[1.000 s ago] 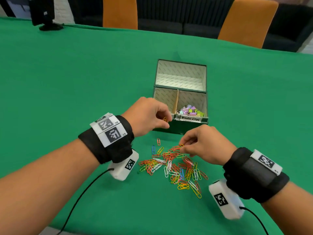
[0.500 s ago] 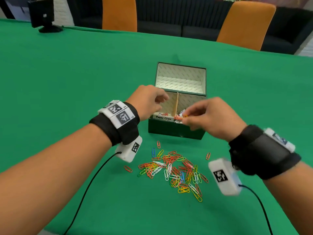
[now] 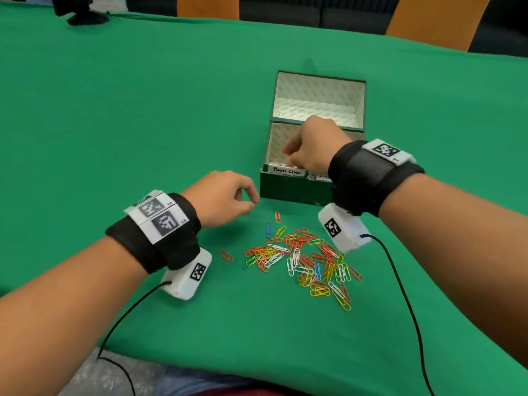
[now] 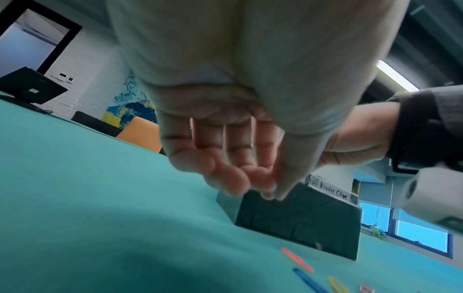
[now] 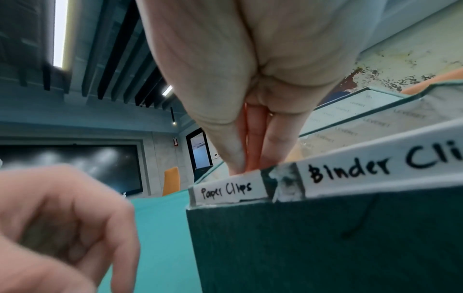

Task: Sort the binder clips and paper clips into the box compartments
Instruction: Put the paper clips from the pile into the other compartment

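Reaching, head view: right hand [image 3: 313, 145] over the box [image 3: 297, 191], fingers dipped into the compartment labelled Paper Clips [image 3: 286, 170], likely to drop a clip; whether anything is pinched cannot be told.
Waiting, head view: left hand [image 3: 221, 197] low beside the box front, fingers loosely curled, holding nothing, close to the paper clip pile [image 3: 307, 260] for the next pick.
Left wrist view: fingers [image 4: 225, 174] slightly apart, relaxed, bare of clips; 1 red clip [image 4: 296, 259] and 1 blue clip [image 4: 308, 280] just below on the cloth.
Right wrist view: fingertips [image 5: 274, 146] pressed together behind the Paper Clips label; contents hidden by the box wall. Binder Clips label [image 5: 375, 168] alongside.
Surface and room: green cloth table [image 3: 143, 110]; orange chairs [image 3: 434, 20] at the far edge.
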`<state>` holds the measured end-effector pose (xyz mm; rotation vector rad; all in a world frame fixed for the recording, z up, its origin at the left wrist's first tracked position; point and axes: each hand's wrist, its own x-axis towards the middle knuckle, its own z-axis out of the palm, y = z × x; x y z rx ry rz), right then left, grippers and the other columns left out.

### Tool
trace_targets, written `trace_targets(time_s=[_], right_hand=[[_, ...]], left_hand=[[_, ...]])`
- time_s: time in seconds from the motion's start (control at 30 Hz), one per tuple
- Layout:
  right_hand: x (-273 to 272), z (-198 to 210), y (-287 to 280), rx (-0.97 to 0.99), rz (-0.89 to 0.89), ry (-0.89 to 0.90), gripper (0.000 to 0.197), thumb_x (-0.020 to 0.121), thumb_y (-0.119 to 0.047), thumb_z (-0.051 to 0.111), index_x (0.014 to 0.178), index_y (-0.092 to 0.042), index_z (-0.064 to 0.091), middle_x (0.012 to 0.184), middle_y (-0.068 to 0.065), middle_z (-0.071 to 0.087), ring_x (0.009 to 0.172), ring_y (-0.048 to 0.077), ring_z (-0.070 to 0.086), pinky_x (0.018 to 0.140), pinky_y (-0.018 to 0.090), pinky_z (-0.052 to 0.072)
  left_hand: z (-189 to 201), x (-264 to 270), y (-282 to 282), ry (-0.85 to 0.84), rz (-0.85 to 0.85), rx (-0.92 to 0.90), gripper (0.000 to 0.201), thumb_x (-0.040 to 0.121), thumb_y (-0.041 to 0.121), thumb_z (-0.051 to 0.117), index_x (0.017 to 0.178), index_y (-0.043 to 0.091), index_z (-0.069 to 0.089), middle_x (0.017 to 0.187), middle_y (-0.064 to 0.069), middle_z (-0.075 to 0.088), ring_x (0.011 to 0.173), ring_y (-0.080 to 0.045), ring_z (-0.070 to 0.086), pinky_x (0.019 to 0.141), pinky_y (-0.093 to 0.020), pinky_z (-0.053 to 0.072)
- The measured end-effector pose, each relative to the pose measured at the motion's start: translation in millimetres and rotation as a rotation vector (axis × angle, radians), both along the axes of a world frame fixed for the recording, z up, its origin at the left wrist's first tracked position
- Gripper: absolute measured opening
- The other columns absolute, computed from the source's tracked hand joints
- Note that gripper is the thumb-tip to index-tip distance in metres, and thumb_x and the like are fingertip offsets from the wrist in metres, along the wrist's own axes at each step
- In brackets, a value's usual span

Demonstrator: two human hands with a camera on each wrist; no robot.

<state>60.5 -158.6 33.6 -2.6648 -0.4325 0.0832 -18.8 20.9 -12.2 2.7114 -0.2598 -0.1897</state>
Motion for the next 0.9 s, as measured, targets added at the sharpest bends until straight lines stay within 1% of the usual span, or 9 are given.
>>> trace_targets(time_s=[0.13,0.27,0.3,0.43,0.5,0.57,0.67,0.8,0.9], right_hand=[[-10,5,-11,0.079,0.006,-0.057,0.023,0.086,-0.007,0.066,0.104,-0.018,0.075,0.102,0.001,0.073,0.090,0.013,0.065,0.080,0.018,0.045],[-38,10,-38,0.225,0.002,-0.133,0.020,0.084,-0.012,0.066,0.096,-0.023,0.076,0.084,-0.009,0.071,0.075,0.000,0.062,0.071,0.003,0.043],[-47,8,-46,0.243,-0.002,-0.133,0.019,0.083,-0.013,0.067,0.093,-0.025,0.076,0.079,-0.011,0.070,0.071,-0.001,0.061,0.070,0.003,0.044],[-76,-14,-84,0.189,-0.032,-0.014,0.017,0.080,-0.013,0.070,0.086,-0.028,0.076,0.069,-0.011,0.070,0.064,0.003,0.064,0.071,0.016,0.050],[-85,-29,-100,0.024,-0.025,0.080,0.015,0.082,-0.019,0.070,0.091,-0.030,0.075,0.071,-0.015,0.068,0.067,0.004,0.064,0.067,0.018,0.045],[-90,-43,-113,-0.128,-0.043,0.161,0.018,0.085,-0.031,0.069,0.102,-0.033,0.072,0.087,-0.007,0.070,0.086,0.013,0.066,0.074,0.020,0.040],[-92,-51,-123,-0.269,-0.051,0.210,0.033,0.090,-0.036,0.062,0.121,-0.027,0.065,0.116,0.008,0.065,0.109,0.025,0.060,0.090,0.027,0.042],[-99,-49,-112,-0.324,-0.013,0.210,0.041,0.094,-0.039,0.055,0.128,-0.017,0.061,0.124,0.013,0.060,0.115,0.029,0.056,0.093,0.028,0.041],[-107,-51,-95,-0.317,0.057,0.220,0.054,0.089,-0.053,0.057,0.128,-0.015,0.060,0.122,0.012,0.060,0.114,0.027,0.056,0.091,0.029,0.042]], left_hand=[[-5,-5,8,0.081,-0.008,0.052,0.009,0.086,0.030,0.064,0.093,0.025,0.068,0.071,0.007,0.062,0.067,-0.011,0.053,0.064,-0.024,0.038],[-5,-16,10,0.155,-0.072,0.076,0.017,0.080,0.041,0.071,0.087,0.026,0.068,0.070,0.007,0.064,0.063,-0.009,0.055,0.060,-0.024,0.041],[-6,-19,11,0.188,-0.088,0.081,0.022,0.075,0.043,0.075,0.086,0.026,0.067,0.069,0.008,0.065,0.059,-0.006,0.055,0.057,-0.022,0.040],[-8,-29,12,0.313,-0.182,0.142,0.040,0.060,0.042,0.086,0.090,0.028,0.063,0.068,0.009,0.067,0.054,-0.002,0.054,0.050,-0.013,0.037],[-8,-30,10,0.333,-0.213,0.135,0.038,0.062,0.033,0.087,0.092,0.027,0.065,0.071,0.008,0.069,0.058,-0.006,0.058,0.058,-0.018,0.044],[-8,-27,5,0.340,-0.221,0.109,0.031,0.067,0.024,0.085,0.093,0.026,0.069,0.074,0.007,0.071,0.063,-0.008,0.062,0.069,-0.025,0.050],[-9,-21,-5,0.314,-0.219,0.091,0.023,0.070,0.019,0.083,0.089,0.025,0.072,0.076,0.007,0.072,0.070,-0.012,0.067,0.073,-0.027,0.054],[-9,-14,-19,0.244,-0.211,0.054,0.017,0.073,0.018,0.080,0.087,0.024,0.071,0.077,0.006,0.073,0.073,-0.014,0.068,0.073,-0.026,0.054],[-8,-16,-33,0.160,-0.213,0.049,0.021,0.075,0.035,0.078,0.091,0.027,0.067,0.081,0.009,0.069,0.071,-0.011,0.062,0.068,-0.023,0.046]])
